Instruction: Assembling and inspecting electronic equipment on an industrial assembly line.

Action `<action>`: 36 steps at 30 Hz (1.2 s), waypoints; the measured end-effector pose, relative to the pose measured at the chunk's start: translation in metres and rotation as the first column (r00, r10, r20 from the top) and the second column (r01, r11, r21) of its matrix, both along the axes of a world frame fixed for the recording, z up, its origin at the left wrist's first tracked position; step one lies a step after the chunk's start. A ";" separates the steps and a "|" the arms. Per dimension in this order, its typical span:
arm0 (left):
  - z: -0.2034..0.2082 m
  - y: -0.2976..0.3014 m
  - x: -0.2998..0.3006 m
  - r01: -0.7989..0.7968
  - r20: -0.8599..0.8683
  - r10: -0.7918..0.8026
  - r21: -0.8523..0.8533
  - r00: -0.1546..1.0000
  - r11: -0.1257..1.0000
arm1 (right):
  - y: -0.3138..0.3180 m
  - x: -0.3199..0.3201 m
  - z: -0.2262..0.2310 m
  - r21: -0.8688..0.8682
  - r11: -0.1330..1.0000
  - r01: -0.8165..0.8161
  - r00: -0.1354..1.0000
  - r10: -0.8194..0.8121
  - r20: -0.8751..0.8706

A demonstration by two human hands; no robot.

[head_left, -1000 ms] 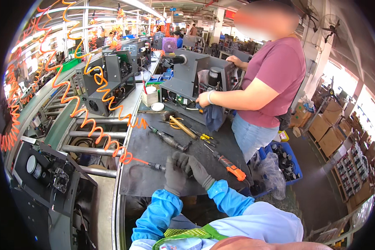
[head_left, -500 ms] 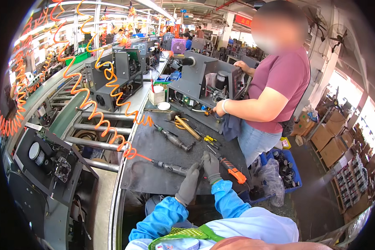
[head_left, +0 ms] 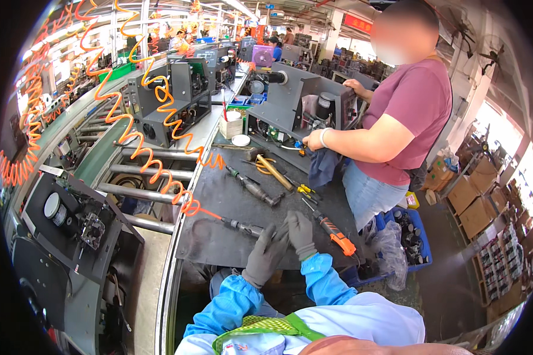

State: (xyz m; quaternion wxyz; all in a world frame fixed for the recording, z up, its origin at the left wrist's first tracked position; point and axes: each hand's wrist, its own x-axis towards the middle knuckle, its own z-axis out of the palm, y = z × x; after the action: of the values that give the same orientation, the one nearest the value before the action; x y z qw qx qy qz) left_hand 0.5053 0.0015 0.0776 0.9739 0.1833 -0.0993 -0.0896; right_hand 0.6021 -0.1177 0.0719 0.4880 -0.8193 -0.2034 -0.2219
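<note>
Both my hands wear grey gloves and meet above the near edge of the black work mat [head_left: 213, 207]. My left hand [head_left: 264, 257] has its fingers stretched out toward my right hand. Bent over those fingertips, my right hand [head_left: 301, 232] has its fingers closed; whether something small sits between them is hidden. Just beyond my left hand lies a dark air screwdriver [head_left: 243, 226] on an orange hose. An orange and black electric screwdriver [head_left: 336, 235] rests to the right of my right hand. Farther off lie an angled air tool [head_left: 253, 188], a yellow-handled hammer [head_left: 275, 173] and yellow-handled pliers [head_left: 306, 190].
Across the mat, a co-worker [head_left: 405, 118] touches a grey machine housing [head_left: 293, 97]. Orange coiled hoses [head_left: 160, 100] hang over the roller conveyor [head_left: 139, 188] at left. Another open machine [head_left: 71, 236] stands near left. A blue crate [head_left: 420, 245] of parts sits on the floor at right.
My hands have stayed together, and my left hand has shifted slightly left with its fingers more spread. The whole view has tilted a little; the tools lie as before.
</note>
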 end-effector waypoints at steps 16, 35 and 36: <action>0.058 0.001 -0.009 -0.075 -0.022 0.080 0.180 0.997 0.981 | -0.005 -0.008 0.040 0.337 0.905 -0.258 0.924 0.333 -0.187; 0.193 0.050 -0.082 -0.799 0.857 -0.001 0.481 0.515 0.361 | -0.053 0.076 0.003 -0.008 0.933 -0.359 0.888 0.339 -0.311; 0.207 0.056 -0.095 -0.793 0.875 0.100 0.375 0.474 0.480 | -0.032 0.055 0.026 0.011 0.915 -0.403 0.821 0.366 -0.439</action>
State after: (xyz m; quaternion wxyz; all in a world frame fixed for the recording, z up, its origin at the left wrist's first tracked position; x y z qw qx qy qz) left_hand 0.4101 0.0574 0.2841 0.6416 0.6082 -0.3902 0.2574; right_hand 0.6568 -0.1499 0.0979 0.5211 -0.8093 -0.2601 0.0766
